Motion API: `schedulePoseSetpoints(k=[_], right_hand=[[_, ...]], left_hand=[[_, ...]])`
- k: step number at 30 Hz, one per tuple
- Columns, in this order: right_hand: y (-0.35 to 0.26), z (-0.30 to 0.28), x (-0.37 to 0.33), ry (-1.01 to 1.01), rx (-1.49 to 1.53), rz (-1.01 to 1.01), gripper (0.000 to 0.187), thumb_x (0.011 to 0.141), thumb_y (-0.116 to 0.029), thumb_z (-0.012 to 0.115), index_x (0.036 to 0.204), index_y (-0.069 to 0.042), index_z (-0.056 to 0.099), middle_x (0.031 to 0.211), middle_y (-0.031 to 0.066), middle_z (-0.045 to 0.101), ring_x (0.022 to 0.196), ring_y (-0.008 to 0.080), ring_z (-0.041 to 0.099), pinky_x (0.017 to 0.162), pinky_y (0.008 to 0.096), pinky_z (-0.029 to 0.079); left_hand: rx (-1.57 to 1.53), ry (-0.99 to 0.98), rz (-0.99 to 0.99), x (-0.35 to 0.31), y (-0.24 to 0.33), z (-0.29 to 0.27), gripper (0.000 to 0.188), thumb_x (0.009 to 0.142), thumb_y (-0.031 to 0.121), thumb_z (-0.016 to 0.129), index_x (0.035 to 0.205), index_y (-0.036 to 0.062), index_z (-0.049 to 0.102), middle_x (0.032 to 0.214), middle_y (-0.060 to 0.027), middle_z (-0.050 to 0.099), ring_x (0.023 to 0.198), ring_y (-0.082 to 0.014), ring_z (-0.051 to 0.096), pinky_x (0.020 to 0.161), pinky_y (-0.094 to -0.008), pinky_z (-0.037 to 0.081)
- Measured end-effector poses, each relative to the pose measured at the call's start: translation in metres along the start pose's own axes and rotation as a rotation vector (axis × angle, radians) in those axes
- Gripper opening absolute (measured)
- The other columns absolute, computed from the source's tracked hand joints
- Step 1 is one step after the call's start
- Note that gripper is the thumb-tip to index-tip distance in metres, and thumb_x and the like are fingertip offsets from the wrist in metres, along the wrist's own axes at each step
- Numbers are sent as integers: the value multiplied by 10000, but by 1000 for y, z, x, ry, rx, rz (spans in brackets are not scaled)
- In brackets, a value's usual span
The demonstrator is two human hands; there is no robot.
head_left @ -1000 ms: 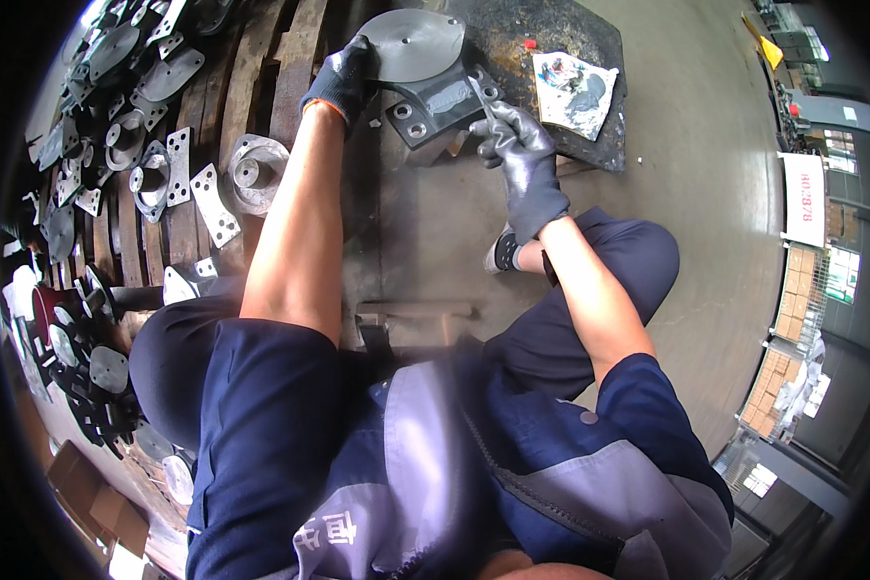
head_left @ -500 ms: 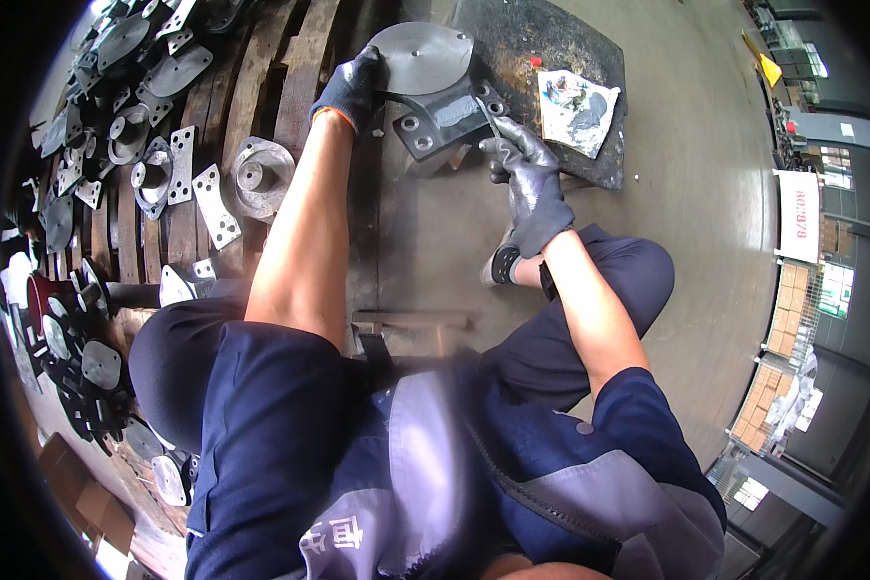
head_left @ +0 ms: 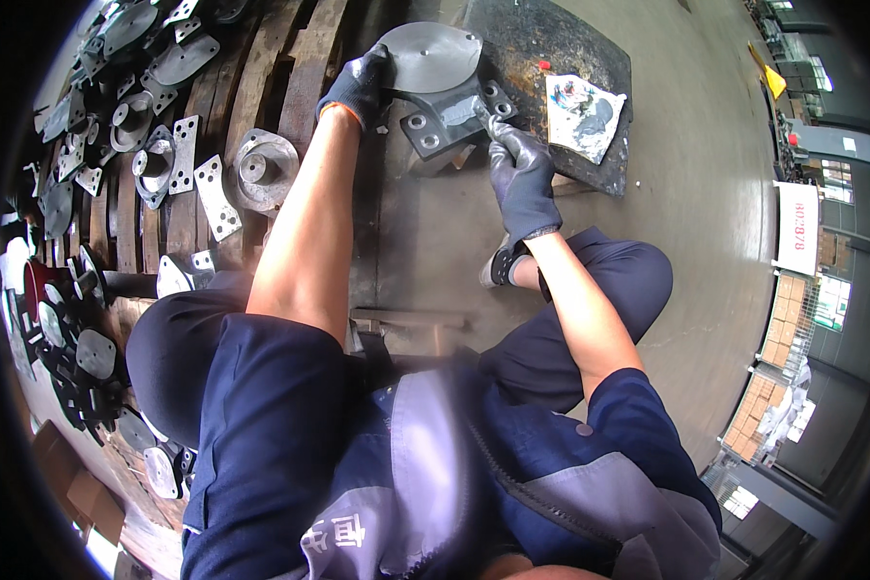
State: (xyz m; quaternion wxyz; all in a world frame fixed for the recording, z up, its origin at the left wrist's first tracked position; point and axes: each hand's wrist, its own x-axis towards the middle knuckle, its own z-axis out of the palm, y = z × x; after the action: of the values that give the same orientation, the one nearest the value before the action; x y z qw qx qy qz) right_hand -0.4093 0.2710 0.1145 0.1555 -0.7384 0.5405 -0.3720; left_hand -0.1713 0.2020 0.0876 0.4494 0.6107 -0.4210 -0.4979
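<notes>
A metal bracket with a black bolt-hole flange and a round grey plate on top sits at the near left end of a dark worktop. My left hand, in a dark glove with an orange cuff edge, is closed on the left rim of the round plate. On the bracket's face below the disc is a lighter grey smear. My gloved right hand is closed around a thin tool, its tip against the smeared face; most of the tool is hidden by the fingers.
On the dark worktop lie a white sheet with grey paste and a small red cap. A wooden pallet to the left bears many loose metal parts, among them a round flange with a hub. Shelving stands far right.
My right hand has turned more upright and shifted slightly left, its fingers now drawn in round the tool. My left hand keeps its hold on the plate; the whole view has shifted slightly.
</notes>
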Motion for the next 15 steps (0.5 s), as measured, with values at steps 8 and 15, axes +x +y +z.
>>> schedulePoseSetpoints(k=[8, 15], right_hand=[[-20, -15, -2, -38, 1, 100, 183, 774, 48, 591, 942, -3, 646, 911, 142, 653, 829, 208, 632, 743, 299, 488], [1, -8, -8, -26, 369, 175, 290, 820, 81, 535, 1087, -4, 613, 1028, 74, 648, 925, 130, 597, 832, 250, 471]], left_hand=[[-100, -12, -39, -1, -2, 0, 365, 914, 398, 425, 891, 71, 587, 686, -35, 530, 511, -141, 466, 465, -273, 362], [-219, 7, -157, 3, 1, 2, 357, 909, 387, 440, 943, 68, 597, 754, -40, 570, 573, -142, 494, 481, -268, 388]])
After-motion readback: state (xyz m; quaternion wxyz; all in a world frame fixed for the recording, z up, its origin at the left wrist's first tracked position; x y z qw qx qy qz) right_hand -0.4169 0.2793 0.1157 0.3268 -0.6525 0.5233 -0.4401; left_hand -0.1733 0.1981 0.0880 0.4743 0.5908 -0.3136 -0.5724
